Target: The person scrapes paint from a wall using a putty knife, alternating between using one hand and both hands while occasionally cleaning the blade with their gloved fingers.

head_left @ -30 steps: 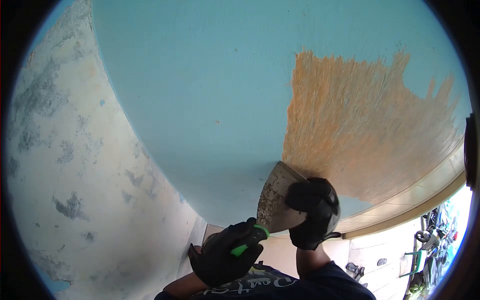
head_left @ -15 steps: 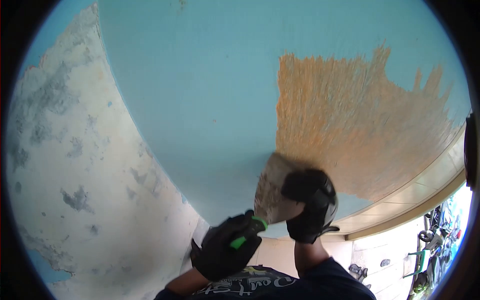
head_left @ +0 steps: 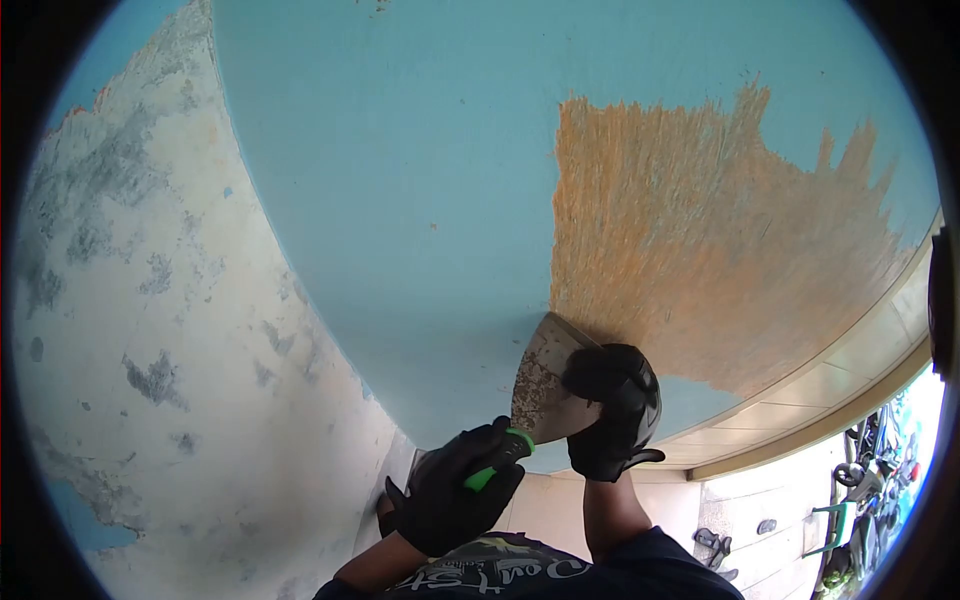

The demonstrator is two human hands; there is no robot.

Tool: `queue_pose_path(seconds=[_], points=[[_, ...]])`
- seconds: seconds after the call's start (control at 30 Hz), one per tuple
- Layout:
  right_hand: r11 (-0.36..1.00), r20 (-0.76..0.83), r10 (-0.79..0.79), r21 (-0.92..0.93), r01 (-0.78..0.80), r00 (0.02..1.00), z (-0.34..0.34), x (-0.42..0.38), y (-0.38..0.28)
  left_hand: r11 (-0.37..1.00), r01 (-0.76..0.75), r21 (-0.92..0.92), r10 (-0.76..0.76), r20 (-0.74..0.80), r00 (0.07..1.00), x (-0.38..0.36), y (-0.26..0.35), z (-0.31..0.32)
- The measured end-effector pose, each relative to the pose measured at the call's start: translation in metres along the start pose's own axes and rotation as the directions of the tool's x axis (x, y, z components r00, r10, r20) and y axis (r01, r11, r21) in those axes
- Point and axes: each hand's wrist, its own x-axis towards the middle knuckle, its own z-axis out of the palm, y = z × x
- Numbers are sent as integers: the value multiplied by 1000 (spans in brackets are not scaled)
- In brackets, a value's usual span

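A wide scraper (head_left: 548,385) with a broad, paint-smeared metal blade is held in both of my black-gloved hands. My left hand (head_left: 455,492) wraps round its green and black handle (head_left: 497,468). Farther up, my right hand (head_left: 615,405) grips the blade's right side, thumb across its face. The blade's upper corner is right at the blue painted wall (head_left: 390,180), by the lower left border of a scraped patch (head_left: 680,230) where orange-brown surface shows in ragged vertical streaks.
A whitish, grey-blotched wall (head_left: 180,330) meets the blue one at the left. A tiled ledge (head_left: 790,405) curves along the lower right. Sandals (head_left: 712,546) lie on the floor beyond, with a green stool (head_left: 845,525) and parked motorbikes (head_left: 870,490) farther right.
The view has shifted slightly. Both hands keep their hold on the scraper, and the blade and right hand, blurred before, now show sharply a little farther left against the patch.
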Motion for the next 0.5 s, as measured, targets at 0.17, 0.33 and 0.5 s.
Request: queue_pose_path(seconds=[0.17,0.33,0.5], points=[[992,11,-100,-80,100,995,-4,5,-1,1000,24,2,-24,17,1000,-3,4,0],[993,-21,-86,-82,84,996,-5,-12,14,1000,7,2,-7,24,1000,-8,-1,10],[908,-182,417,127,-399,890,-4,-11,-14,993,112,-35,-113,-47,992,-14,2,16]])
